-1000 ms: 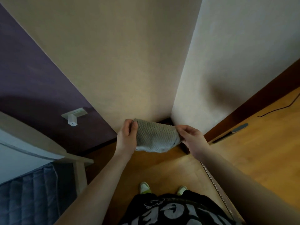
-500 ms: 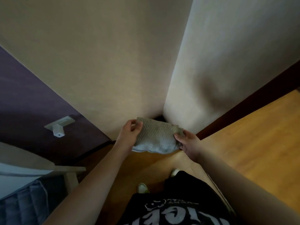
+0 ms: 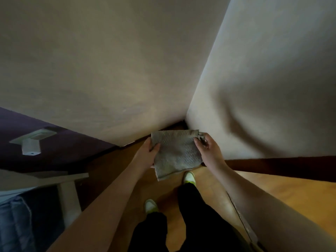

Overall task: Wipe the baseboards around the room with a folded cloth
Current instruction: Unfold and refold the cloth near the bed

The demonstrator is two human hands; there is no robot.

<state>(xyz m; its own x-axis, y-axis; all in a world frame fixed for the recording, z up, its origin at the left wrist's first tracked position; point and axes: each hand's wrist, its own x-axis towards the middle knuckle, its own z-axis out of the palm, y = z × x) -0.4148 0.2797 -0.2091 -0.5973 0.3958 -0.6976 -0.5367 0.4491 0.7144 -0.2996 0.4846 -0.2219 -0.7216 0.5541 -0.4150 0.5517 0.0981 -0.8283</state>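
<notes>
Over the wooden floor (image 3: 283, 197) by the corner baseboard (image 3: 272, 165), both hands' grip pinches the cloth (image 3: 177, 153).

Beige walls (image 3: 109, 70) meet above a wooden floor (image 3: 291, 193).

One grey waffle-textured cloth (image 3: 175, 154) was in view, held up between two hands: one left hand (image 3: 147, 155) and one right hand (image 3: 209, 150). Two shoes with pale toes stood on the wooden floor (image 3: 283, 193): a left shoe (image 3: 150, 206) and a right shoe (image 3: 189, 178). Two light walls met at one corner. One dark baseboard (image 3: 283, 166) ran along the right wall. One white wall fitting (image 3: 31, 142) was mounted on the purple wall.
</notes>
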